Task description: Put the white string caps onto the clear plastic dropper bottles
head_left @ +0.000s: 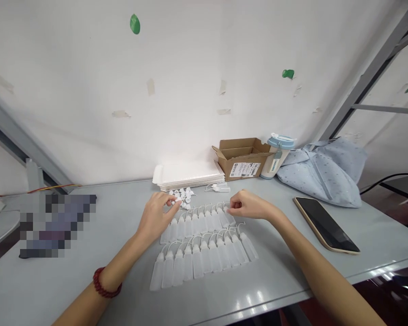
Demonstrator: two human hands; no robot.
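Two rows of small translucent squeeze bottles lie on the grey table, a back row [199,222] and a front row [197,262], with thin white strips curving from their necks. A loose pile of small white caps [187,195] sits behind the back row. My left hand [157,212] is at the left side of this pile, thumb and forefinger apart, their tips close to the caps. At the right end of the back row, my right hand [245,203] has its fingers curled closed beside the last bottle necks; anything inside them is hidden.
Against the wall are stacked white sheets [190,174], an open cardboard box [243,165], a blue-lidded cup [277,156] and a light blue bag [323,174]. One more small bottle [221,187] lies before the sheets. A phone [326,225] rests at right; a blurred item [59,226] at left.
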